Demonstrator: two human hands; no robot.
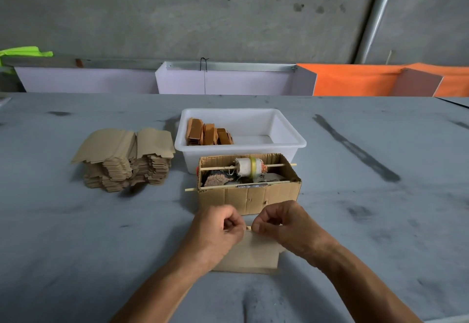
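A flat tan card sheet [251, 254] lies on the grey table in front of me. My left hand [218, 228] and my right hand [281, 223] both pinch its far edge, fingers curled, thumbs close together. Just beyond them stands an open cardboard box [243, 196] with two thin sticks across it; a white spool of string [250, 166] with a yellow band sits on the far stick. Part of the sheet is hidden under my hands.
A white plastic tub [286, 135] behind the box holds several folded brown pieces [208, 133] at its left. A pile of flat tan card blanks [124, 157] sits to the left. White and orange panels line the table's far edge.
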